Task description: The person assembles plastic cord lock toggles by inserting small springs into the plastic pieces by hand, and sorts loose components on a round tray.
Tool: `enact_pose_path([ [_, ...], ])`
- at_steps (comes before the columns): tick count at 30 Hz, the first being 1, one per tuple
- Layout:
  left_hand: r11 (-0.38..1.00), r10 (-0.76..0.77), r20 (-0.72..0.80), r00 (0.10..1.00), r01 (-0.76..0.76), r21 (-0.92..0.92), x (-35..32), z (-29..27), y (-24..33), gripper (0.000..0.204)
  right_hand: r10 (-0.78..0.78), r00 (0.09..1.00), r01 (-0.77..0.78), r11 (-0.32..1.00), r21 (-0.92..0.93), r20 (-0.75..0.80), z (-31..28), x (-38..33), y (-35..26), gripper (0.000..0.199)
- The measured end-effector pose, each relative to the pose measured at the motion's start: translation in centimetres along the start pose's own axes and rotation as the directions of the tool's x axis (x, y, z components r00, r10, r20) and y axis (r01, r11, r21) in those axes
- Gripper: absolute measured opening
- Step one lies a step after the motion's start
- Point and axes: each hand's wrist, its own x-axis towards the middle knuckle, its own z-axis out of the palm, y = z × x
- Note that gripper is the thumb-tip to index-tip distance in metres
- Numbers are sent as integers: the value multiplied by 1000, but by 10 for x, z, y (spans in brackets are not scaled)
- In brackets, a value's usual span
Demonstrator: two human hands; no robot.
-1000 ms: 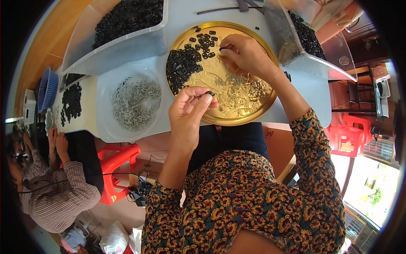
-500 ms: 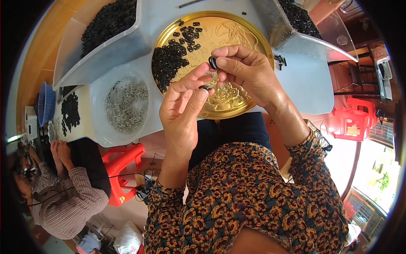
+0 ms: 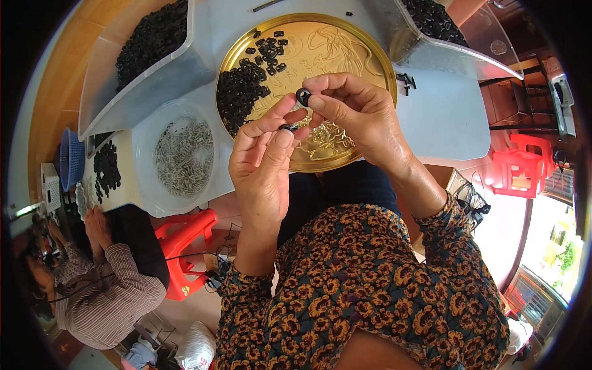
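My left hand (image 3: 262, 161) and my right hand (image 3: 357, 117) are raised together above a round gold tray (image 3: 370, 55). The right thumb and forefinger pinch a small black ring (image 3: 303, 95). The left thumb and forefinger pinch another small dark piece (image 3: 287, 127) just below it; the two pieces are close but apart. On the tray's left part lies a heap of black rings (image 3: 240, 92), and small metal pieces (image 3: 330, 139) lie near its front edge under my hands.
A round clear tub of small metal parts (image 3: 184, 157) stands left of the tray. Clear bins of black rings sit at the back left (image 3: 151, 40) and back right (image 3: 431, 18). Another person (image 3: 98, 277) sits at lower left beside a red stool (image 3: 188, 231). A red stool (image 3: 524, 163) stands at right.
My right hand left the tray and rose to meet the left. Both hands now hold small pieces close together, higher and nearer the camera.
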Motion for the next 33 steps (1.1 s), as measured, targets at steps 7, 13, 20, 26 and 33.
enact_pose_path([
  [7,1000,-8,-13,1000,8,-30,-3,5,0,21,17,1000,-15,997,77,-22,-1,-6,7,23],
  [13,998,-68,-140,988,66,-13,-2,4,4,18,62,998,-63,991,120,19,-4,-9,2,22],
  [20,996,-92,-176,980,92,-8,0,6,0,19,-35,999,35,999,-15,-8,5,-13,0,22],
  [26,994,-108,-179,978,100,-52,3,10,0,17,-15,1000,14,999,-49,-13,9,-14,0,24],
  [33,989,-138,-193,971,124,-79,3,10,-1,15,-39,999,38,999,-35,-24,13,-14,1,23],
])
